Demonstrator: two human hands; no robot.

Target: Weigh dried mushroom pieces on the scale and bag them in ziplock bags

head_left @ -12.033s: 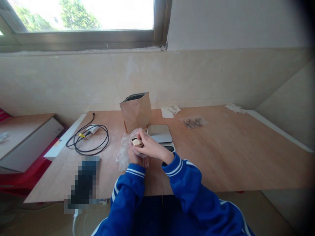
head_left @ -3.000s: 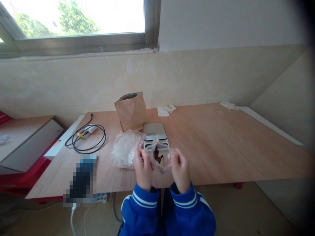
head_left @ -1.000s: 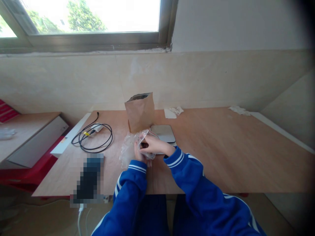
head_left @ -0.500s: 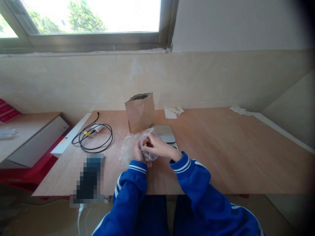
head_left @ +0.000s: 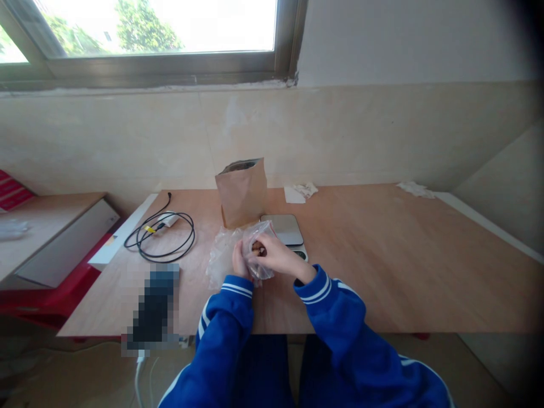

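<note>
My left hand (head_left: 241, 262) is closed around the side of a clear plastic bag (head_left: 264, 272), steadying it just above the table. At the bag's mouth, my right hand (head_left: 275, 253) has its thumb and fingers bent in a pinch. Small brown pieces (head_left: 257, 248) show between these fingers, too small to name. More crumpled clear plastic (head_left: 219, 266) lies left of my left hand. Right behind the hands is a flat scale (head_left: 284, 229) with a metal top, partly covered by the bag and my right hand. An open brown paper pouch (head_left: 243, 194) stands upright behind the bag.
To the left lie a coiled black cable (head_left: 192, 241) and a white adapter (head_left: 169, 219). A blurred-out dark device (head_left: 153, 306) with a white cable sits near the front left edge. Crumpled tissue (head_left: 306, 190) and white paper (head_left: 293, 195) are by the wall, with more tissue (head_left: 415, 190) farther right.
My right hand has shifted slightly right and down at the bag's mouth, fingers drawn closer together. More of the scale's front shows. My left hand keeps its hold.
</note>
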